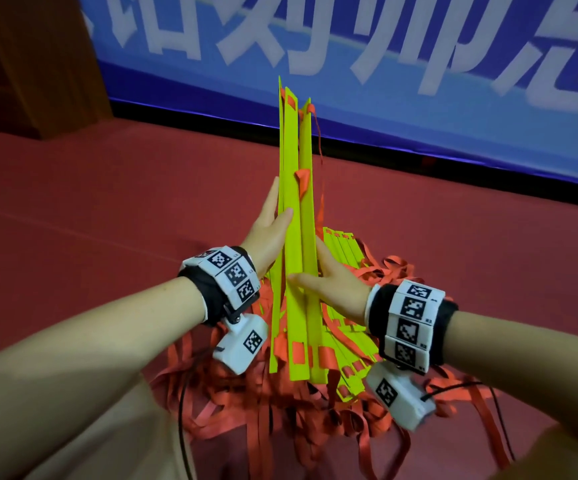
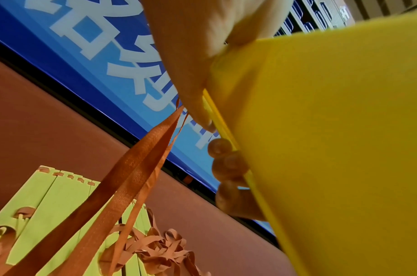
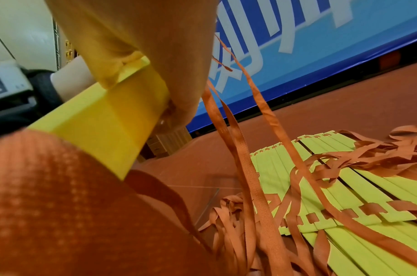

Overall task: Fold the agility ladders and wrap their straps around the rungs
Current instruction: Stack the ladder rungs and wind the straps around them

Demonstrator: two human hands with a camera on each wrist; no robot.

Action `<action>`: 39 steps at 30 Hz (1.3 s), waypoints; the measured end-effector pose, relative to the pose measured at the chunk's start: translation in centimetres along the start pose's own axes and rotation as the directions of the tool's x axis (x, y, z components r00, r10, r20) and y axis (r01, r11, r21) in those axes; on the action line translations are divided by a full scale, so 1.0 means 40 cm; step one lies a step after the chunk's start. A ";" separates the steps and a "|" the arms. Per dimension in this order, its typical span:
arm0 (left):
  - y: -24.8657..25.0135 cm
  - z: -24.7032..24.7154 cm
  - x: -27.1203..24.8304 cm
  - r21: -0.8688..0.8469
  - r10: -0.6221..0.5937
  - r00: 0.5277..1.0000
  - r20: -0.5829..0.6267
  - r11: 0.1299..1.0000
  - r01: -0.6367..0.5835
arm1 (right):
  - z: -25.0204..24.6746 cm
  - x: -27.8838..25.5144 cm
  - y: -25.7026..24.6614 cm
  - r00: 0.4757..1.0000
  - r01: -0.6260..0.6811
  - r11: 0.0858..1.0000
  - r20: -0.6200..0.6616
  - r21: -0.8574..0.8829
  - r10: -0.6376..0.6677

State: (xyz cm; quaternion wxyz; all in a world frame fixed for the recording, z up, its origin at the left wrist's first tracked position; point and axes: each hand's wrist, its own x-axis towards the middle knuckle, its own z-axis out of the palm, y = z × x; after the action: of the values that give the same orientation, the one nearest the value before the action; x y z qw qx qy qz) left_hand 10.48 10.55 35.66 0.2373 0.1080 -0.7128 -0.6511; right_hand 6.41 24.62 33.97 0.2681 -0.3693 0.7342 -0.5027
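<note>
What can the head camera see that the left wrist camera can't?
Only the head view shows both hands, left hand and right hand, pressing the upright bundle of flat yellow plastic rungs between them, plus the wrist cameras. Only the left wrist view shows fingertips on the bundle's edge. Both show the tangled orange fabric straps and blue banner.

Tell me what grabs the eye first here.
A bundle of yellow rungs stands on end at the centre, pressed between the left hand and right hand. Below it, orange straps sprawl tangled over the red floor. Behind hangs a blue banner with big white characters.
</note>
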 end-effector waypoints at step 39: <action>-0.039 -0.062 0.039 0.053 -0.044 0.993 -0.106 0.997 0.050 | -0.046 0.008 -0.016 0.963 -0.128 0.927 -0.180 0.353 0.201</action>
State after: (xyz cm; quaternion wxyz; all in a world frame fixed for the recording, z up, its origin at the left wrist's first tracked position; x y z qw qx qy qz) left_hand 10.07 7.44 34.54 0.2557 0.1655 -0.7146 -0.6297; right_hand 5.00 25.21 35.21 0.2889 -0.1985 0.6898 -0.6335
